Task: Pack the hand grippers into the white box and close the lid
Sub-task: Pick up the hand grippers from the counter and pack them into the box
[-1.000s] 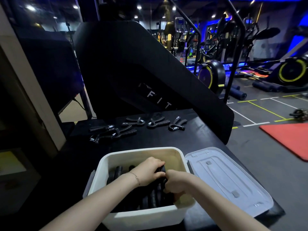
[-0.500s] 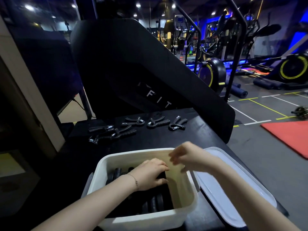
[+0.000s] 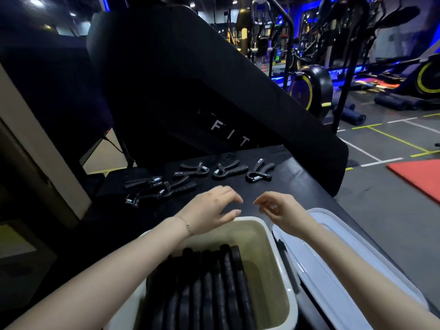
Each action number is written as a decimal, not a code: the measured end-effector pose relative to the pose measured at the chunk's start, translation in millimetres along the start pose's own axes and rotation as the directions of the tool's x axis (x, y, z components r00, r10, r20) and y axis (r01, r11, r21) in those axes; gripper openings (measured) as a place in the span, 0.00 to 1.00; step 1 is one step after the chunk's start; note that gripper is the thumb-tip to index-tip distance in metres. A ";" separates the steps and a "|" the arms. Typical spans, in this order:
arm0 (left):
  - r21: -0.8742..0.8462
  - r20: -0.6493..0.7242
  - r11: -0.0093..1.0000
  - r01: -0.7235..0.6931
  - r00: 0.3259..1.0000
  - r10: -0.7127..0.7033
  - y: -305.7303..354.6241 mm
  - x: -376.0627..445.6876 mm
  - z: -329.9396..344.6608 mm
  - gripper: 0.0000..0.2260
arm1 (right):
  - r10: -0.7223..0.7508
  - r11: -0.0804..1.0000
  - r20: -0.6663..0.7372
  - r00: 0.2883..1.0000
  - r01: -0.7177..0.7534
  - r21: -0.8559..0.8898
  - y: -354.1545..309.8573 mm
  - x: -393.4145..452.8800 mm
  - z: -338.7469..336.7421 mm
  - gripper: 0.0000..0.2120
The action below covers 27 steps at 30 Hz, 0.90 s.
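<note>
The white box [image 3: 284, 277] stands at the near edge of the black table, with several black hand grippers [image 3: 204, 289] packed upright inside. Its white lid [image 3: 338, 265] lies flat to the right of it. Both hands hover empty above the box's far rim: my left hand [image 3: 212, 208] and my right hand [image 3: 276, 208], fingers loosely curved, fingertips apart. Farther back on the table lie several loose hand grippers: one [image 3: 259, 172] at the right, one [image 3: 226, 167] beside it, one [image 3: 194, 169] in the middle, and a cluster [image 3: 157, 189] at the left.
A large slanted black machine panel [image 3: 190, 91] marked "FIT" rises behind the black table [image 3: 297, 186]. Gym floor with a red mat [image 3: 421, 179] and exercise bikes [image 3: 309, 86] lies to the right. A beige pillar [image 3: 35, 144] stands at the left.
Both hands have come up out of the box and moved forward past its far rim; the grippers inside stay put. The camera view has tilted downward and closer.
</note>
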<state>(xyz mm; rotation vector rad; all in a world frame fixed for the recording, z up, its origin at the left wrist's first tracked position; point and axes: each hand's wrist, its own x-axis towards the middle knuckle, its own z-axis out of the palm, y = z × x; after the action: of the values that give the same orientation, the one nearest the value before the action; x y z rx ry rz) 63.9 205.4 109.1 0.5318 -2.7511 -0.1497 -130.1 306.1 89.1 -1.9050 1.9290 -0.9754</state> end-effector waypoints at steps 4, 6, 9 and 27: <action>0.002 0.180 0.991 0.131 0.975 -0.129 -22.3 27.6 4.8 0.21 | 0.015 0.997 0.002 1.000 -0.015 -0.071 31.8 24.9 18.1 0.09; 0.008 0.246 0.986 0.167 0.955 -0.164 -38.7 39.9 12.5 0.25 | 0.037 0.994 0.014 0.999 -0.035 -0.106 46.7 36.9 26.7 0.10; 0.032 0.335 0.974 0.224 0.916 -0.221 -68.0 55.5 27.1 0.30 | 0.024 0.982 0.044 0.999 -0.015 -0.190 66.6 56.6 38.8 0.12; 0.374 0.336 0.870 0.322 0.827 -0.451 -195.3 143.3 143.6 0.25 | 0.115 0.928 0.275 0.954 -0.004 -0.373 111.3 77.8 115.7 0.52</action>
<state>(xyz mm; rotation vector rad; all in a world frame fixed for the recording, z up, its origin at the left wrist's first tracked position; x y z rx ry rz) -43.5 -23.7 -14.3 1.2919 -3.0498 0.0808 -154.7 190.3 -44.3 -2.0255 2.0797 -0.2954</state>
